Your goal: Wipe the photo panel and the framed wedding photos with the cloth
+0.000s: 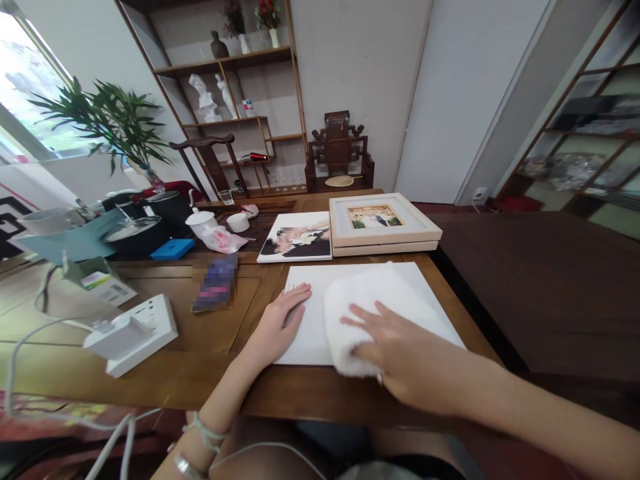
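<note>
Head view, cloth [367, 293] under right hand [400, 360], seemingly flat

The left hand [281, 319] lies flat, palm down, fingers together and stretched forward, its forearm reaching up from the lower left. Just right of it and apart, the right hand [393, 352] rests palm down, fingers spread and pointing left, its forearm crossing in from the lower right.

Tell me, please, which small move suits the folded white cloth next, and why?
Probably slide the folded white cloth toward the far edge of the flat white board: the right hand presses the cloth near the front, the left hand steadies the board.
</note>
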{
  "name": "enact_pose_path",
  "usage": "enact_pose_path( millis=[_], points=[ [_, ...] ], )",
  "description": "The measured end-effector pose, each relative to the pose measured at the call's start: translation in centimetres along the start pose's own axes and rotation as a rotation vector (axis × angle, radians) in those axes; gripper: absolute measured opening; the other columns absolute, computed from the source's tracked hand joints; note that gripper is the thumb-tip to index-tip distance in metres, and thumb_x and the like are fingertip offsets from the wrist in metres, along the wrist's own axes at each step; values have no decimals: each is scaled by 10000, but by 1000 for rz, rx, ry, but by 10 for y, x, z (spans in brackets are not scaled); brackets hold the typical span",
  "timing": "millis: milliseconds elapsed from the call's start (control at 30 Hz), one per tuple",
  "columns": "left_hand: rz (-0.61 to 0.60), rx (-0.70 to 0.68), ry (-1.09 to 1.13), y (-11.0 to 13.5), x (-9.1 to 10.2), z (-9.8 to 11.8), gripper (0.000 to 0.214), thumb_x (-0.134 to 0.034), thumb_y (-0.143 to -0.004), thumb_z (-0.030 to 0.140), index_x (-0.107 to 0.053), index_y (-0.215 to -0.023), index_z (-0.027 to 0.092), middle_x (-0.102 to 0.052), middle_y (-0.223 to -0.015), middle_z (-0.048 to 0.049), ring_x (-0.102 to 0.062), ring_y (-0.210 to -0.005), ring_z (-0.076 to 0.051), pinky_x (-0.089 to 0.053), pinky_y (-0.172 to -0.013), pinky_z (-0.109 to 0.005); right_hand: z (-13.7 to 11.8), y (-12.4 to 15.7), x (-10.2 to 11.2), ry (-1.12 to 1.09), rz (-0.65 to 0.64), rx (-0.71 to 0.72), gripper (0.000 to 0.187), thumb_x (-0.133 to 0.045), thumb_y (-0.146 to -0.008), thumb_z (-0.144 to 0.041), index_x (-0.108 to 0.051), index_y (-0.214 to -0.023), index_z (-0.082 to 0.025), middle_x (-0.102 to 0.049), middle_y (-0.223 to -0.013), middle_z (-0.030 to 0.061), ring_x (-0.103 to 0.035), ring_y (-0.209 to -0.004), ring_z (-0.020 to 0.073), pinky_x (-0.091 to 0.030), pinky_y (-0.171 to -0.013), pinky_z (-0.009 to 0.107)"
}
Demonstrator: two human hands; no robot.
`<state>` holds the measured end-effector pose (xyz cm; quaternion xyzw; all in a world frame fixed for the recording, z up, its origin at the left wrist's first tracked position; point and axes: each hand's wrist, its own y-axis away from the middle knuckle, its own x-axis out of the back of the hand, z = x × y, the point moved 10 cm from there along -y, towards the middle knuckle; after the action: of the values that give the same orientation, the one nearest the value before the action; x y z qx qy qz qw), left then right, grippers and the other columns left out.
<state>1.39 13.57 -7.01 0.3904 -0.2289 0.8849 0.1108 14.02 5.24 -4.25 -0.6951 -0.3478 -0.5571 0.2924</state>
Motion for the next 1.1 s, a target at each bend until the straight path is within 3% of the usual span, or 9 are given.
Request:
enact_pose_path(
  millis=[100, 167, 400, 500, 600, 700, 800, 867, 1100],
  points=[
    [0, -2, 0, 0, 0, 0, 345, -422, -889, 261, -619, -1162, 187, -593, -1288, -93, -502, -1247, -226, -317, -1105, -470, -30, 14, -5, -27, -80, 69, 358, -494, -723, -98, -658, -1040, -129, -438, -1389, 210, -297, -1337, 356, -279, -1030, 597],
    [0, 1, 2, -1, 0, 1, 345, -422, -889, 262, -619, -1161, 185, -592, -1289, -94, -503, -1247, -230, -313, -1106, -473, -31, 13, -3, -68, -80, 70, 366, -502, -720, -104, -654, -1050, -145, -455, -1385, 185, -316, -1334, 325, -273, -1054, 556],
    [-9, 12, 3, 0, 1, 2, 353, -416, -892, 263, -609, -1172, 170, -587, -1294, -98, -490, -1259, -224, -310, -1109, -465, 43, -39, 8, -7, 71, -85, 468, -474, -695, -77, -594, -1144, -135, -556, -1275, 193, -284, -1356, 262, -209, -1079, 531],
    [-7, 6, -3, 0, 1, 2, 345, -419, -893, 263, -609, -1171, 184, -585, -1298, -89, -496, -1254, -222, -314, -1106, -464, 52, -57, 11, 52, 112, -85, 467, -476, -708, -86, -587, -1161, -121, -547, -1285, 192, -286, -1350, 302, -225, -1054, 569],
    [0, -5, -3, 0, 2, 2, 350, -403, -900, 258, -610, -1176, 199, -588, -1296, -77, -497, -1252, -221, -311, -1107, -463, 33, -55, 5, 105, 98, -38, 435, -481, -731, -88, -606, -1147, -107, -482, -1345, 224, -302, -1332, 353, -234, -1033, 602],
    [9, -15, 8, 0, 3, 3, 376, -364, -913, 252, -603, -1196, 189, -567, -1319, -82, -470, -1275, -216, -296, -1116, -454, -6, -36, -5, 115, 59, 54, 368, -502, -765, -125, -631, -1110, -125, -439, -1378, 236, -299, -1325, 387, -221, -1031, 621],
    [6, -15, 18, 0, 3, 3, 393, -351, -916, 245, -580, -1230, 184, -529, -1357, -82, -409, -1318, -207, -289, -1119, -447, -39, -16, -9, 78, 46, 157, 279, -513, -806, -205, -653, -1038, -138, -445, -1376, 229, -322, -1313, 391, -241, -1034, 603],
    [-7, -1, 15, 0, 1, 1, 395, -352, -915, 241, -578, -1235, 195, -527, -1358, -76, -408, -1318, -209, -284, -1119, -459, -46, -10, -6, 34, 38, 187, 275, -518, -803, -223, -654, -1031, -150, -480, -1355, 208, -355, -1301, 365, -261, -1042, 569],
    [-17, 17, 11, 0, 0, -2, 390, -381, -909, 269, -587, -1230, 187, -531, -1351, -81, -432, -1301, -219, -270, -1122, -461, 25, -49, 10, 45, 50, -12, 408, -484, -722, -85, -625, -1102, -133, -607, -1198, 198, -405, -1285, 283, -277, -1054, 477]
  ],
)
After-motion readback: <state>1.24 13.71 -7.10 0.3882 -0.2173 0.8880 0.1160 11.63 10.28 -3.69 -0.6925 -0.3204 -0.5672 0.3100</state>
